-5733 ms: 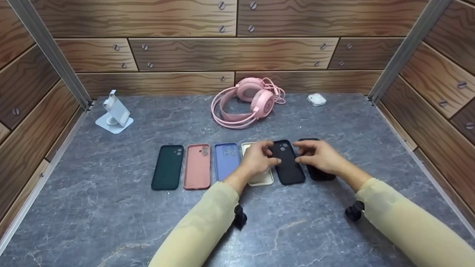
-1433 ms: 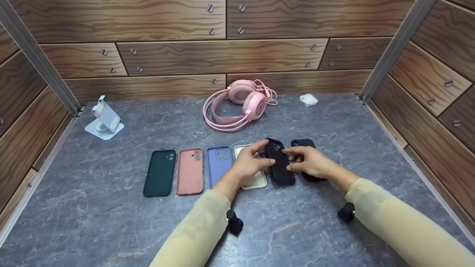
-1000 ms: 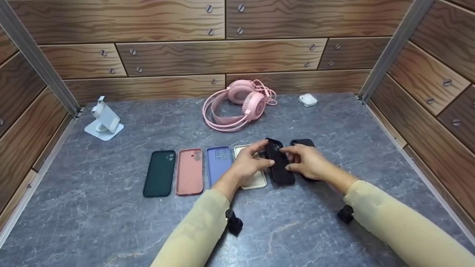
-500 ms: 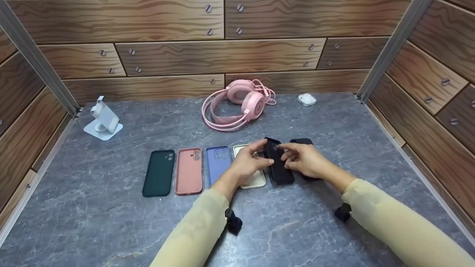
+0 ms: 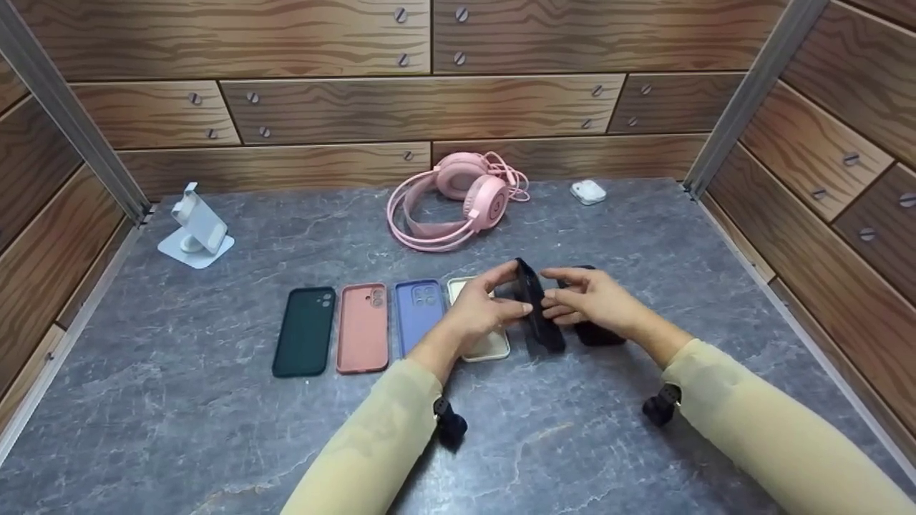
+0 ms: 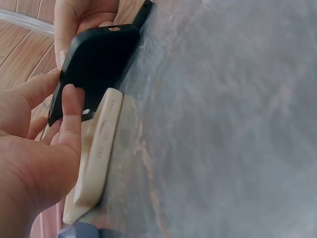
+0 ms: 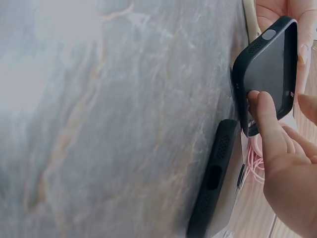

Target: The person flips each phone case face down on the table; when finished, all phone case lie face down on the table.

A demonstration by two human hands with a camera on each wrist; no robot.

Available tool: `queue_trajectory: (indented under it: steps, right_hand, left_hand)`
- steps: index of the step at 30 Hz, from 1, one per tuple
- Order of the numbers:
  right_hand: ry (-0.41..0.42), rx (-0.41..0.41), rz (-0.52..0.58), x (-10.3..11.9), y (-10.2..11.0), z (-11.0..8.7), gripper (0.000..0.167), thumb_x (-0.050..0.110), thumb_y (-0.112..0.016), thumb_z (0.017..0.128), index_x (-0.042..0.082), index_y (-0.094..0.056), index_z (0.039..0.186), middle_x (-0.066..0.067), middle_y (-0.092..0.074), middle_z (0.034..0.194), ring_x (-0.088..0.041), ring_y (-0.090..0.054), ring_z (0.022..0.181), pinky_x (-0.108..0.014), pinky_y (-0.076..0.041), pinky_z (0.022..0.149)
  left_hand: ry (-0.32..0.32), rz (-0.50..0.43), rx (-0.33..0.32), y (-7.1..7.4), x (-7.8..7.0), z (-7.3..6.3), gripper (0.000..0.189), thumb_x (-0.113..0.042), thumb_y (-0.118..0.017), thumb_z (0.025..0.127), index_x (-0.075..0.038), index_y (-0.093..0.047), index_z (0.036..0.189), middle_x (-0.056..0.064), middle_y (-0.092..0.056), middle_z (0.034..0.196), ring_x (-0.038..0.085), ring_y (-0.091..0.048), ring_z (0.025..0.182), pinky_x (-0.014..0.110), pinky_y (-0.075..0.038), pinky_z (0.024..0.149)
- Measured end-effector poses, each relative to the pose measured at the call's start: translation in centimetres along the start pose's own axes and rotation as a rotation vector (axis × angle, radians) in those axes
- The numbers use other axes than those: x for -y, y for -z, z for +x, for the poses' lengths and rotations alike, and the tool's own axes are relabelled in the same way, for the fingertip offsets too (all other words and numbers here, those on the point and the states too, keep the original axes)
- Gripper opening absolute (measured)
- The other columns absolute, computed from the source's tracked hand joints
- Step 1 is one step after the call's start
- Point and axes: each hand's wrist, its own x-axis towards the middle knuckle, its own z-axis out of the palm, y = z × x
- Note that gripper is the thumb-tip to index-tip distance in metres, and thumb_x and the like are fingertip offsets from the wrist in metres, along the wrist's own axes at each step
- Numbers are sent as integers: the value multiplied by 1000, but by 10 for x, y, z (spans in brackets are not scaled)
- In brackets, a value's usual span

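Observation:
A black phone case (image 5: 548,333) stands tipped up on its long edge, its hollow side facing right. My left hand (image 5: 475,312) grips its raised left side, with the thumb on the back and fingers near the camera end. From the right, my right hand (image 5: 605,303) rests bent fingertips at the hollow inside, the index finger stretched toward the top; in the right wrist view two fingertips overlap the inside of the case (image 7: 270,69). The dark back of the case (image 6: 99,62) shows in the left wrist view. A cream phone case (image 5: 492,349) lies partly under my left hand.
Blue (image 5: 418,315), pink (image 5: 362,329) and dark green (image 5: 304,332) phone cases lie in a row to the left. Another black phone case (image 5: 602,336) lies under my right hand. Behind are pink headphones (image 5: 486,204), a white stand (image 5: 204,225) and a small white case (image 5: 588,192).
The black phone case has gone from lying nearly flat to standing on its edge, its left side lifted by my left hand. My right fingers have moved from its right edge to its inside.

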Motion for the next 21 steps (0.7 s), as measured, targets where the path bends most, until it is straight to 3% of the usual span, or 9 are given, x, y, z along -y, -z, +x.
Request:
queue_trajectory:
  steps: [8,12,21]
  right_hand:
    - [-22,-5,29,1,2,0,62,23,-62,109,-6,-39,160,-27,-73,117,-31,-76,100,-42,-62,86]
    - [-23,-10,55,2,0,-1,61,22,-63,109,-3,-40,160,-22,-74,117,-27,-77,97,-41,-63,85]
    - [-23,-19,91,1,-2,-2,60,19,-66,107,2,-44,160,-31,-64,136,-25,-77,98,-40,-63,82]
  left_hand:
    - [-29,64,17,-7,-5,-1,79,8,-78,89,-6,-47,160,12,-55,154,18,-72,85,31,-59,67]
    - [-25,77,22,-11,-6,-2,76,5,-79,90,-10,-50,158,9,-56,153,19,-73,85,33,-59,68]
    - [-9,132,6,-17,-5,-4,72,-4,-82,92,-13,-53,157,2,-54,155,17,-72,87,37,-60,72]
